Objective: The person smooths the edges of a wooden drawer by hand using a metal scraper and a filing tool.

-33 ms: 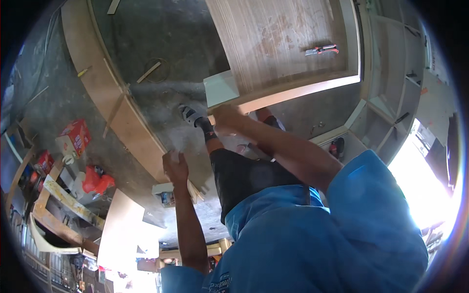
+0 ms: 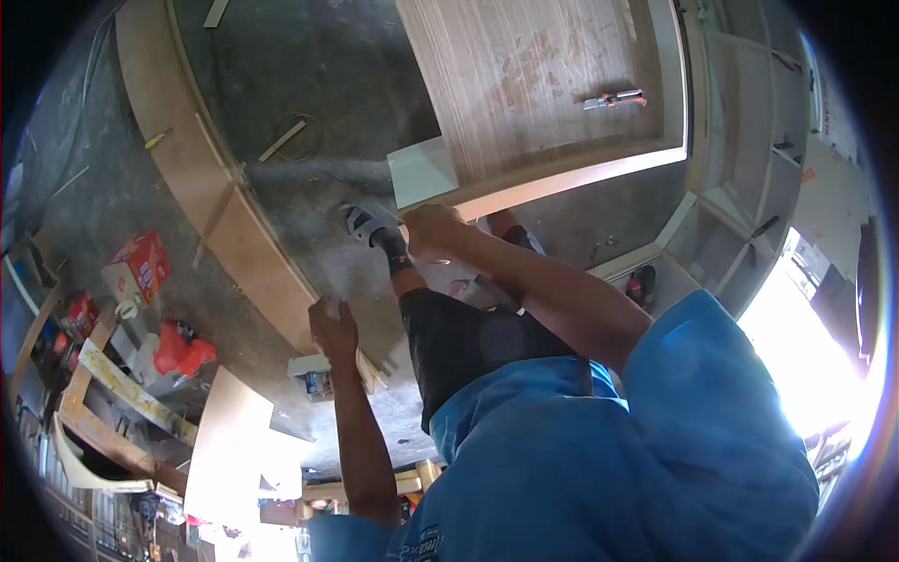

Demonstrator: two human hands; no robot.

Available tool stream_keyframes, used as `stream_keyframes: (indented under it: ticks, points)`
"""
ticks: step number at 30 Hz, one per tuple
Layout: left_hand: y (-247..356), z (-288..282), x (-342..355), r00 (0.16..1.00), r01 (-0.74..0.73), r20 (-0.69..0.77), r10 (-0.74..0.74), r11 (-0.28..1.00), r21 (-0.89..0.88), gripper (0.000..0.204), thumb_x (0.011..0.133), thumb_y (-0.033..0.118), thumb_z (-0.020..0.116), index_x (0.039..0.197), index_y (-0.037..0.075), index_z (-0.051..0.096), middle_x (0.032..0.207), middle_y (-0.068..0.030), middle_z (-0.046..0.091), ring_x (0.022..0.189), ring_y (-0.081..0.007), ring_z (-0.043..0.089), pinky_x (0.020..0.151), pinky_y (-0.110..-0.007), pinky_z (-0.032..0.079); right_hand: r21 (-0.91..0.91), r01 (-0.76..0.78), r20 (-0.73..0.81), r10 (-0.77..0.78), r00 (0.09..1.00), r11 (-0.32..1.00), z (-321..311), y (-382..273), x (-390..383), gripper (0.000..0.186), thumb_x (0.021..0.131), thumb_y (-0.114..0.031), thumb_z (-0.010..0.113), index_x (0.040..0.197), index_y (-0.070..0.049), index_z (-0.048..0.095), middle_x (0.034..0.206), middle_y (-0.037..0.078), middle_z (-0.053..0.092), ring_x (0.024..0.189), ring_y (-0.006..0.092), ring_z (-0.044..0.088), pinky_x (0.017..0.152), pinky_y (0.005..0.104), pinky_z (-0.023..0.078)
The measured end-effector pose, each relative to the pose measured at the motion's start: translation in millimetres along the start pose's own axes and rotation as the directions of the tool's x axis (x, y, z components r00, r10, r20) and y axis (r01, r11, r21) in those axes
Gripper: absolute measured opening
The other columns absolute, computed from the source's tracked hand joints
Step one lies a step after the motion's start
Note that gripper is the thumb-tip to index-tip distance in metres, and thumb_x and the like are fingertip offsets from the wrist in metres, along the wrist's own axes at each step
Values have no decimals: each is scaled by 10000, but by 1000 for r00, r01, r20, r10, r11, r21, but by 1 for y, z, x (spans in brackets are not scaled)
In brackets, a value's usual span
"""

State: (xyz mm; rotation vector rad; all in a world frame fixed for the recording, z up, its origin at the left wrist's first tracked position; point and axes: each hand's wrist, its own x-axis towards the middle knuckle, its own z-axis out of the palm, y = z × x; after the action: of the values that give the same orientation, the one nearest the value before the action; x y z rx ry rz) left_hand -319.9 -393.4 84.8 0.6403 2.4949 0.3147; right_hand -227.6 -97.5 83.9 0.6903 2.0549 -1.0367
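Note:
My right hand is closed on the near edge of a wooden frame, by a pale rectangular piece at its corner. Inside the frame, a red-and-grey utility knife lies on the wood-grain board. Lower and to the left, my left hand has thumb and fingers apart beside the long plywood strip; whether it touches the strip is unclear. My feet, one in a grey sandal, are on the concrete floor below.
A red box, red plastic bag and wood offcuts lie at the left. A white open cabinet carcass stands at the right with a drill by it. A small grey box sits below my left hand.
My left hand has moved slightly down and toward me. My right hand stays on the frame's edge, with very little other visible difference.

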Motion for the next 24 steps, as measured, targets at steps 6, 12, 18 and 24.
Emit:
stream_keyframes:
  ticks: [6, 12, 18, 24]
  points:
    - [-68, 2, -29, 943, 314, 132, -307, 949, -37, 374, 856, 233, 705, 1121, -22, 636, 1088, -232, 629, 1033, -424, 605, 905, -499, 477, -629, 288, 324, -94, 941, 722, -58, 194, -32, 128, 727, -181, 688, 632, -103, 722, 638, 96, 668, 661, 263, 672, 656, 412, 539]
    - [-89, 5, -28, 907, 362, 222, -358, 932, 24, 379, 888, 301, 691, 1147, 25, 663, 1105, -184, 638, 989, -340, 644, 886, -462, 501, 203, -123, 109, 102, 989, 972, -2, 142, -29, 172, 821, -188, 655, 798, -25, 706, 747, 138, 700, 758, 269, 718, 674, 414, 578]
    - [-69, -4, -10, 901, 400, 223, -371, 911, -100, 372, 888, 280, 689, 1120, -9, 660, 1101, -220, 633, 1029, -401, 617, 904, -477, 481, 574, -439, 311, 312, 898, 691, -1, -8, 9, 240, 896, -165, 610, 1011, 45, 638, 773, 148, 696, 726, 277, 712, 588, 406, 592]
    - [-68, -1, -3, 910, 400, 207, -359, 893, -206, 357, 895, 275, 691, 1119, -2, 672, 1080, -202, 647, 996, -372, 628, 886, -456, 489, 805, -515, 389, 394, 833, 294, -36, 155, -61, 347, 1028, -302, 496, 1012, 22, 619, 708, 134, 642, 522, 231, 643, 452, 382, 538]
